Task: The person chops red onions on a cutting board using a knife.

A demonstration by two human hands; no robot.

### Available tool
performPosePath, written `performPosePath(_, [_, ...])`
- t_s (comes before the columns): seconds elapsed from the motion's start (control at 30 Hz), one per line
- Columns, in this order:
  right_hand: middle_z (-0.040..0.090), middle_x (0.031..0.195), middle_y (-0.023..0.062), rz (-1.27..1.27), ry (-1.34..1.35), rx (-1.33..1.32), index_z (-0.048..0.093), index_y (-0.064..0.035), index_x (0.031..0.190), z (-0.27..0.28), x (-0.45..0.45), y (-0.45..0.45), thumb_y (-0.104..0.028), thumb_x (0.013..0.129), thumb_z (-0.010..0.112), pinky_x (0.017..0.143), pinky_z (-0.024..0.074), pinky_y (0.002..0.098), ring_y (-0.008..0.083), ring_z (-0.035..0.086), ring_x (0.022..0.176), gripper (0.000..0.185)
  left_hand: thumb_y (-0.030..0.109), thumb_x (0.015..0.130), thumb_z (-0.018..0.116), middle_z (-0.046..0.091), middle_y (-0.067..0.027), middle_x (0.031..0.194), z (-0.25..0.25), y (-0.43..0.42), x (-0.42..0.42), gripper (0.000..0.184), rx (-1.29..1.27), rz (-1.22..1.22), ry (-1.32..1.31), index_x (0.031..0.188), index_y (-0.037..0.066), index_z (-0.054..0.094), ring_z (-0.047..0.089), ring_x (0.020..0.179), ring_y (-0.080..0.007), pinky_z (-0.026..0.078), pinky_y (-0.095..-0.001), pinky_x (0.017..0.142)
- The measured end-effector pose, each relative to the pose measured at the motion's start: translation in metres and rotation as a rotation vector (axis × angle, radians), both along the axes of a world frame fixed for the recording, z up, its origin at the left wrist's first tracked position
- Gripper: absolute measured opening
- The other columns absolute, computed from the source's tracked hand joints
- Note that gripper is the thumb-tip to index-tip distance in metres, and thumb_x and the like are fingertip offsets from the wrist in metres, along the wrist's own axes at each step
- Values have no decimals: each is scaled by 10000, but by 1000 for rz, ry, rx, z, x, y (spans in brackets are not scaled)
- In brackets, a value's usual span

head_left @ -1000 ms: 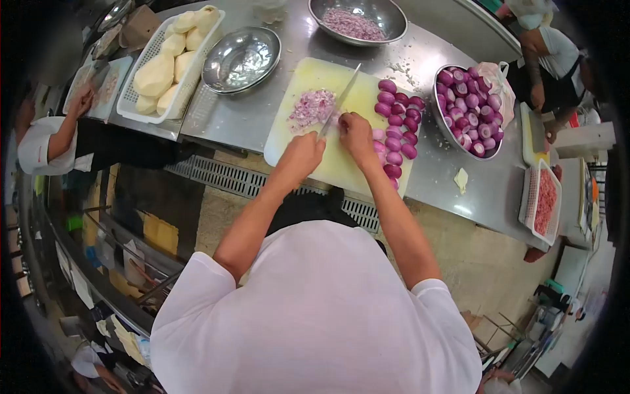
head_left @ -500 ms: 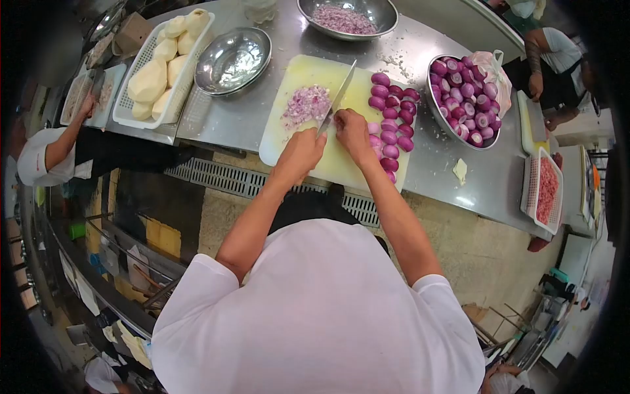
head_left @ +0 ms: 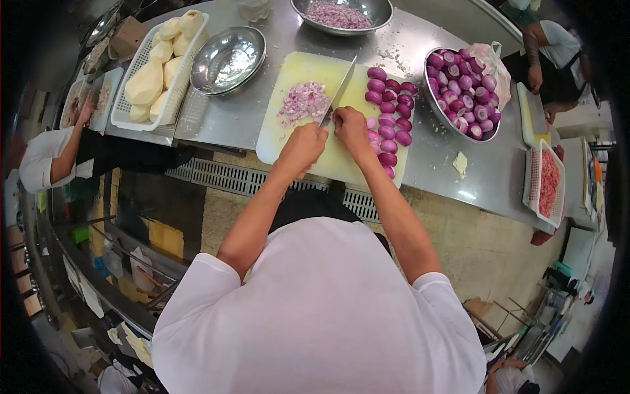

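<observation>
My left hand is closed round the handle of a kitchen knife, whose blade points away from me over the yellow-and-white cutting board. Just right of the blade, my right hand has its fingers curled down to the board; whatever they hold is hidden under them. Chopped red onion lies in a heap left of the knife. Peeled, halved red onions stand in rows along the board's right side, close to my right hand.
A steel bowl of peeled onions stands to the right; a bowl of chopped onion is behind the board. Left are an empty steel bowl and a white basket of peeled roots. Co-workers stand at both sides, near a basket of minced meat.
The whole view has shifted slightly to the left. My hands and the knife keep nearly the same place on the board, with the knife hand a touch nearer the right hand.
</observation>
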State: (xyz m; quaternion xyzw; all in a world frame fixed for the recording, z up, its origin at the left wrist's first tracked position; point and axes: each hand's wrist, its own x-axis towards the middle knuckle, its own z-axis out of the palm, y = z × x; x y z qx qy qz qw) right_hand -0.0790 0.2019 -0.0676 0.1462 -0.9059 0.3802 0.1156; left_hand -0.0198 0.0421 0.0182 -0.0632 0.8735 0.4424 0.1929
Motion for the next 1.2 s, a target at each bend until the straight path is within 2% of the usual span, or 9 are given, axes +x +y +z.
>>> performPosePath(0.07, [669,870,243,-20,-24,-40,708,1,887,4,2,-2,3,797,651,773,538,522,464,661,851,106,306,1067,524,626,-200,605,-24,-4,3,408,-38,-63,268,903,-64,571,640,469,-300,513,-451,485])
performPosePath(0.17, [676,864,244,-3,13,16,713,4,883,0,1,1,6,783,651,774,541,520,464,664,851,118,300,1066,528,623,-192,599,-52,2,-3,401,-45,-61,307,906,-65,575,634,461,-290,507,-448,472])
performPosePath(0.27, [681,866,248,10,-19,31,719,6,874,-7,-3,4,11,768,639,780,539,518,463,665,849,133,292,1064,527,623,-188,604,15,4,0,396,3,-27,15,905,-67,572,635,466,-277,503,-449,466])
performPosePath(0.4, [679,861,247,-20,-22,10,721,10,872,0,1,7,10,768,635,768,535,506,456,667,846,135,293,1066,520,616,-180,609,-22,3,2,399,-29,-60,199,895,-64,565,634,473,-270,497,-442,451])
performPosePath(0.6, [703,896,234,-133,21,-73,739,11,904,41,-5,62,-4,808,657,759,538,471,419,689,841,128,292,1076,517,568,-103,582,32,-5,-7,366,86,-6,34,934,-42,559,599,455,-219,479,-400,424])
performPosePath(0.73, [722,942,228,-106,-15,108,764,-8,931,48,-15,95,2,797,662,808,556,462,407,710,889,168,292,1079,520,546,-80,568,7,-8,21,357,174,-5,166,946,-36,564,575,434,-198,464,-386,395])
performPosePath(0.83, [736,966,222,-55,-106,233,789,-36,976,39,-18,97,-5,784,676,827,572,454,401,722,916,225,252,1074,493,593,-137,576,-11,-6,35,351,254,-15,-34,949,-66,573,575,402,-235,463,-397,391])
performPosePath(1.07, [744,881,230,-12,-234,138,796,-31,952,41,-18,69,-41,752,728,786,587,432,393,739,830,211,257,1061,511,594,-142,579,1,-62,27,363,172,64,-11,918,-71,573,601,435,-234,484,-406,416])
performPosePath(1.2, [745,878,227,4,-251,79,793,-25,953,23,-27,38,-64,752,740,777,586,425,391,739,812,212,245,1052,500,622,-204,597,15,-55,40,367,43,55,170,914,-84,587,624,454,-306,516,-447,472])
